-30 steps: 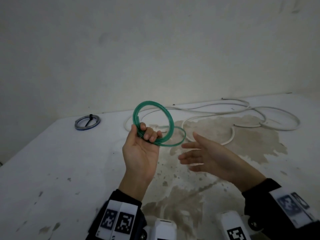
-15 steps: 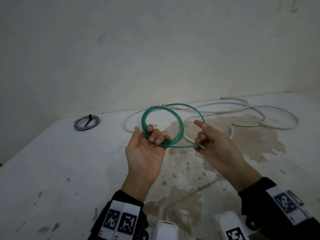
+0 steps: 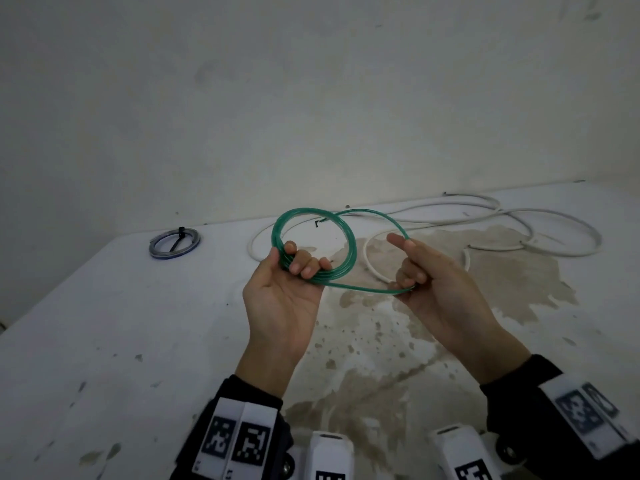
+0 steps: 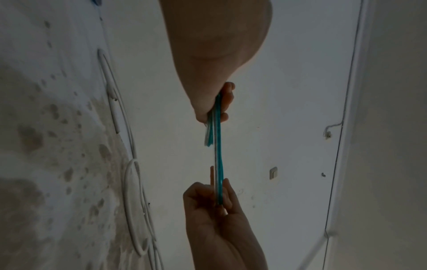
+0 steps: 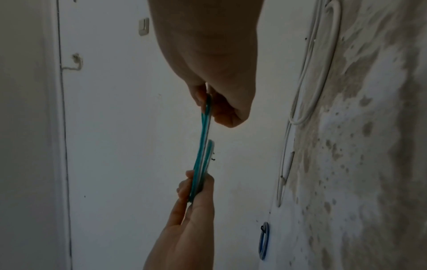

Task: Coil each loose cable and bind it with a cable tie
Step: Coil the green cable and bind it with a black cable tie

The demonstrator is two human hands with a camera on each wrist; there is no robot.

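A thin green cable [image 3: 349, 244] is held up in the air above the table. My left hand [image 3: 294, 268] grips its small coil of several turns, fingers curled over the strands. My right hand [image 3: 412, 268] pinches a wider outer loop of the same cable [image 4: 218, 164] to the right of the coil. Seen edge-on in the wrist views, the green strands [image 5: 203, 146] run straight between the two hands. A long loose white cable [image 3: 485, 220] lies sprawled on the table behind the hands.
A small blue-grey coil [image 3: 175, 239] bound with a black tie lies at the table's far left. The white table [image 3: 104, 341] carries a large brown stain at centre and right. A pale wall stands close behind the table.
My right hand, open and apart a second ago, has come up and taken the outer green loop. It has drawn that loop wider to the right.
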